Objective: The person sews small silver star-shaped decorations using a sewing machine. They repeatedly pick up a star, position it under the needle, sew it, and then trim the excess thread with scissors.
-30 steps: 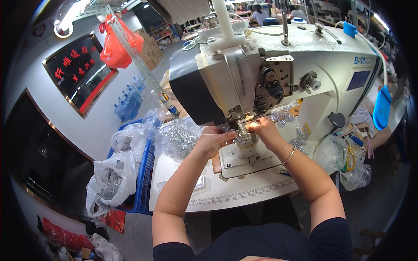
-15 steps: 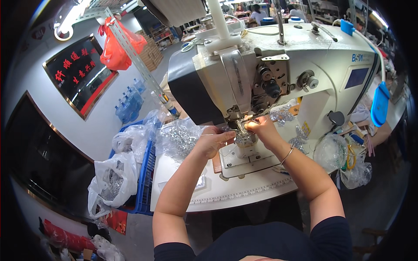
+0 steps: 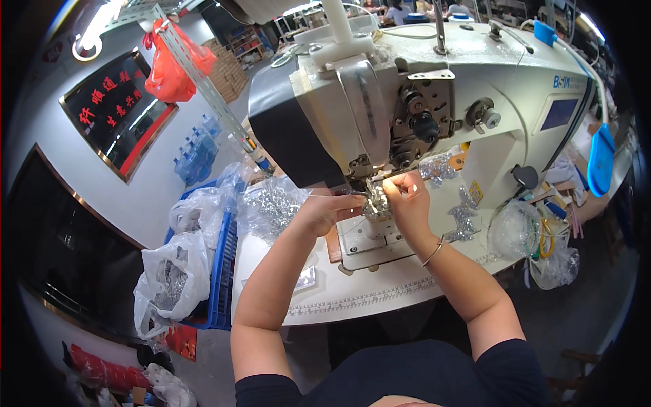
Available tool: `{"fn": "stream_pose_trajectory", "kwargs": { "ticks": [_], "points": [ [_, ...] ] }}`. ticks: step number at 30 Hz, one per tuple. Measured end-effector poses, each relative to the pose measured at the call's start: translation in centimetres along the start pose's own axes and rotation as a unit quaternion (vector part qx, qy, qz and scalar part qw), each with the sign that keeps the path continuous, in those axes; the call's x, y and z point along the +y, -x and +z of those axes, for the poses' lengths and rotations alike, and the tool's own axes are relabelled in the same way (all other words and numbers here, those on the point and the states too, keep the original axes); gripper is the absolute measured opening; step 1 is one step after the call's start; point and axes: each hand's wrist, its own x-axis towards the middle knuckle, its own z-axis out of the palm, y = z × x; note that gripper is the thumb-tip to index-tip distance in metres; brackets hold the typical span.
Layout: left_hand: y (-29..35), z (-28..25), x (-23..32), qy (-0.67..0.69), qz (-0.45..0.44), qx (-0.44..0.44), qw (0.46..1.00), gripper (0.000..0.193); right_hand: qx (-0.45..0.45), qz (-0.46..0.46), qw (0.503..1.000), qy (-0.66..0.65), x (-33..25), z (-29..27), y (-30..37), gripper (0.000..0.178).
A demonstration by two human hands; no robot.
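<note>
Beneath the head of a post-bed sewing machine [image 3: 298, 129], a small shiny silver piece [image 3: 378, 207] lies at the needle area. My left hand [image 3: 329, 209] is closed, its thumb and fingers pinching the left edge of that piece. On the other side my right hand [image 3: 409, 202] is also closed, fingertips pinched close by the presser foot. What its fingertips hold is too small and partly hidden to make out. To the right, several glittery silver cut pieces [image 3: 464, 216] lie on the white machine table [image 3: 325, 305].
Left of the table stands a blue crate [image 3: 224, 264] with white plastic bags [image 3: 173, 281]. A clear bag of silver pieces [image 3: 271, 207] sits by my left wrist. On the right are a clear plastic bag [image 3: 515, 230], yellow-handled scissors [image 3: 546, 237] and a hanging blue paddle-shaped thing [image 3: 601, 163].
My right hand has drawn slightly nearer to me, its fingers more curled and upright. The left hand has shifted a little left. The whole view has shifted slightly.
</note>
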Motion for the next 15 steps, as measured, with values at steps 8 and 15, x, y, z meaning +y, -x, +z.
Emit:
{"fn": "stream_pose_trajectory", "kwargs": {
  "ticks": [8, 15],
  "points": [
    [0.1, 0.2, 0.1, -0.002, 0.016, 0.002, 1.0, 0.031, -0.012, 0.135, 0.991, 0.015, -0.1, 0.3, -1.0, 0.017],
    [0.0, -0.2, -0.4, -0.006, 0.062, -0.004, 0.998, 0.032, -0.056, 0.124, 0.989, 0.052, -0.6, -0.3, -1.8, 0.019]
  ]
}}
